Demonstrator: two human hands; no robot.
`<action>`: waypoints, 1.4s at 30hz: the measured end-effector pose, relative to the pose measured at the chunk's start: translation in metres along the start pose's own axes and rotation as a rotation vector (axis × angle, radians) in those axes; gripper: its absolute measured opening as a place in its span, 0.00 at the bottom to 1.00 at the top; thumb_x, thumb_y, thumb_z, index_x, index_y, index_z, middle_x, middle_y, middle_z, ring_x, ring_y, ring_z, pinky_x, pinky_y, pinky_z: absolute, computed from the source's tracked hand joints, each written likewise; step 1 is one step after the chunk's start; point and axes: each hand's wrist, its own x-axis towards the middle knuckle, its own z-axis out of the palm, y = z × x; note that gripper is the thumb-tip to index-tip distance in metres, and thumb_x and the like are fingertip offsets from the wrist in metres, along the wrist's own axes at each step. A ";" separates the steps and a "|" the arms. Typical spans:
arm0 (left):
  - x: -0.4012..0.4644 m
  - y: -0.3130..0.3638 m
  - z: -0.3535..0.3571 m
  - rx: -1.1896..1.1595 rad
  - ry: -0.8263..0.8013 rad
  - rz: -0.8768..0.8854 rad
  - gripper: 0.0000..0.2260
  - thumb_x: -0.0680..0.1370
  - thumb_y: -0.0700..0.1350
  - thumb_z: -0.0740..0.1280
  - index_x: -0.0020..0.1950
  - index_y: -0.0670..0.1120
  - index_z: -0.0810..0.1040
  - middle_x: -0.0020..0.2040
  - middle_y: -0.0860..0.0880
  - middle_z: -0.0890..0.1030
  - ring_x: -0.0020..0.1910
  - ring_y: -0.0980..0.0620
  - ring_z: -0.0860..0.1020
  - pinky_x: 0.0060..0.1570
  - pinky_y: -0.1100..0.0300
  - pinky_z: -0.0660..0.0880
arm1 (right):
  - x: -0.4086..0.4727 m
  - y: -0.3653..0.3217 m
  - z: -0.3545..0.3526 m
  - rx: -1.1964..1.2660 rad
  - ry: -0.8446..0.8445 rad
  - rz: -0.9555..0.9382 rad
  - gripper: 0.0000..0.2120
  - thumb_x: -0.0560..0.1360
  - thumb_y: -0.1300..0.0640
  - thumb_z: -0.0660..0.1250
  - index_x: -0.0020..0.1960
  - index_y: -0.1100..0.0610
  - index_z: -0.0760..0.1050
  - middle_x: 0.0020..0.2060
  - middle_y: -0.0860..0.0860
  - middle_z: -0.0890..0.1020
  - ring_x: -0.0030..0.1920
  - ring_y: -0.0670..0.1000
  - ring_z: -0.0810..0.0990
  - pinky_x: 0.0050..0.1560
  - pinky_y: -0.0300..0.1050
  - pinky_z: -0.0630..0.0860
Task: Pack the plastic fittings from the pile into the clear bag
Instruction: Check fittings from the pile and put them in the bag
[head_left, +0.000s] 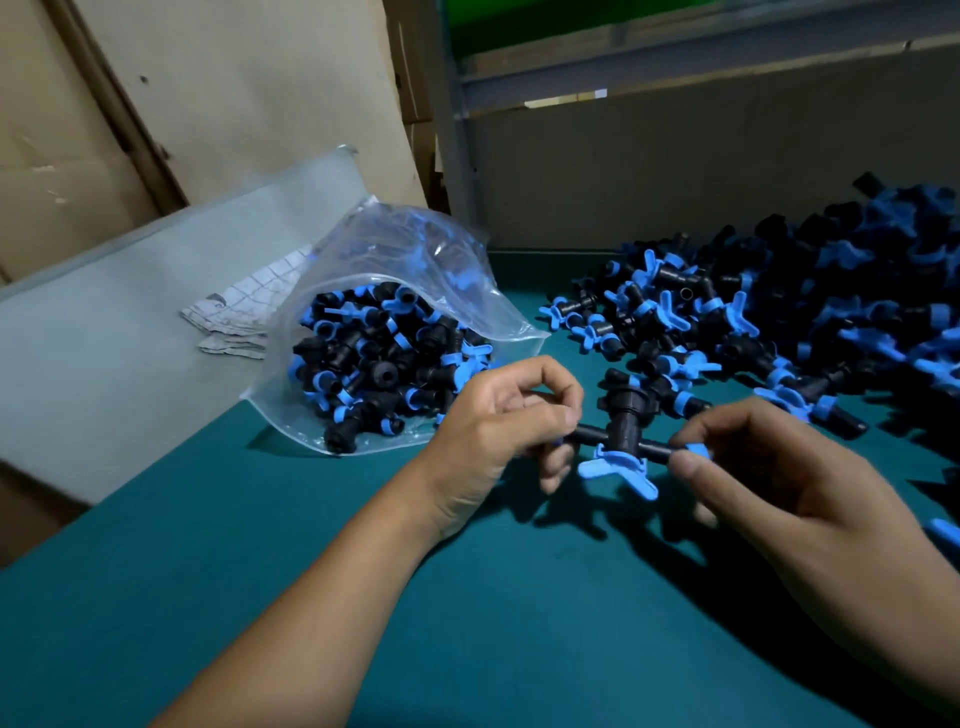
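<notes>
While both hands pinch one fitting between them, left hand, right hand; bag just beyond left hand, half full; likely next: drop fitting into bag mouth.

The fittings in the pile look like hard moulded plastic: matt black bodies with smooth blue wing handles of a slight sheen. The one fitting held up shows the same black barrel and blue wings. The bag is thin clear plastic film, glossy and wrinkled. The table has a matt teal covering, smooth. Behind stand dull brown cardboard sheets, scuffed. A crumpled printed paper lies on a matt grey board.
</notes>
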 end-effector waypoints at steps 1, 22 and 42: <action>0.000 0.002 -0.001 0.004 0.047 0.023 0.04 0.74 0.42 0.70 0.45 0.43 0.77 0.28 0.46 0.71 0.26 0.49 0.70 0.29 0.60 0.72 | 0.000 0.004 0.000 -0.010 -0.013 0.011 0.28 0.76 0.31 0.69 0.64 0.50 0.77 0.43 0.51 0.85 0.38 0.50 0.84 0.38 0.45 0.79; 0.002 0.016 -0.065 0.087 1.352 0.340 0.06 0.83 0.44 0.69 0.50 0.48 0.72 0.43 0.48 0.87 0.32 0.47 0.84 0.31 0.57 0.72 | 0.004 0.030 -0.007 -0.174 -0.076 0.131 0.28 0.79 0.31 0.66 0.67 0.52 0.76 0.40 0.51 0.86 0.35 0.51 0.84 0.25 0.47 0.77; -0.004 0.016 -0.096 1.234 0.927 -0.328 0.27 0.84 0.58 0.57 0.83 0.57 0.59 0.71 0.39 0.73 0.71 0.39 0.70 0.65 0.42 0.71 | 0.001 0.009 0.001 -0.223 0.000 0.088 0.26 0.77 0.29 0.63 0.64 0.47 0.77 0.42 0.47 0.85 0.35 0.48 0.83 0.28 0.45 0.77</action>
